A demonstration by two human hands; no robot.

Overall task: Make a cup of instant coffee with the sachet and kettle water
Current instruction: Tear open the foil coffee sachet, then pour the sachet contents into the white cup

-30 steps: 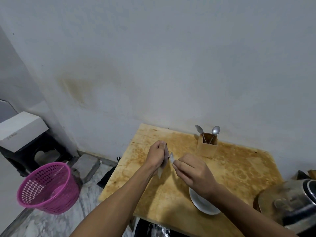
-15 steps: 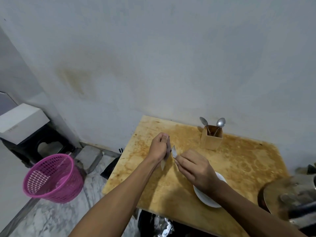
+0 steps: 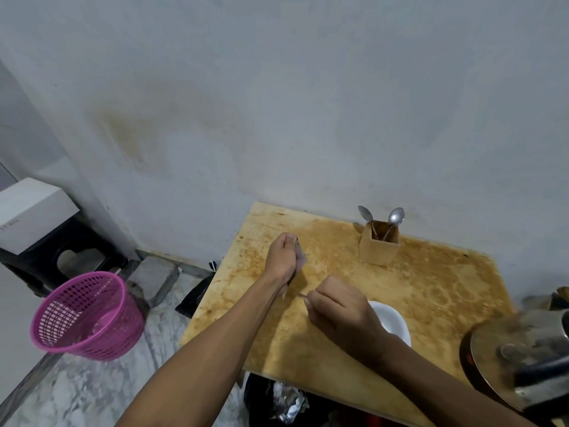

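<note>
The left hand [image 3: 283, 260] stays clenched round the sachet [image 3: 300, 262]; the right hand [image 3: 334, 306] has pulled back from it, pinching a torn strip [image 3: 301, 295], so the sachet looks opened. Just right of that hand the white cup [image 3: 392, 322] looks empty. Beyond stands a wooden holder [image 3: 378, 246] with two spoons; the kettle [image 3: 523, 362] sits far right.

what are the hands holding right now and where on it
The left hand grips the sachet around its body. The right hand pinches a small torn-off strip by one end.
</note>
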